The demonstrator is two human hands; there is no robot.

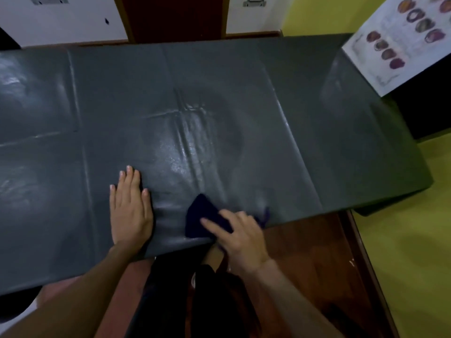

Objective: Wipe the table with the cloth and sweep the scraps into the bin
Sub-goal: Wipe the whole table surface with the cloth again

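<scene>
Pressing down, the right hand [240, 236] has its grip closed on the dark blue cloth [203, 217], fingers spread over the top and a bit of cloth bunched under the palm. The cloth sits low in the middle of the frame, right at the near edge of the table [305, 93].

The left hand [130, 208] lies just beside it, flat and open, holding nothing. It pushes on the grey cover [109, 106] that is spread over the table, likely to stop it from sliding.

The cloth looks soft, floppy and light. It will fold and crumple easily, so a flat hand on top works best, with the fingers wide to keep it spread out. A loose corner sticks out at the right of the hand and could drag.

The cover looks smooth and a bit shiny, with creases and wet streaks in the middle. It may slip or wrinkle when rubbed hard.

A printed sheet [400, 42] with round pictures sits at the upper right. I cannot see any scraps or a bin.
</scene>
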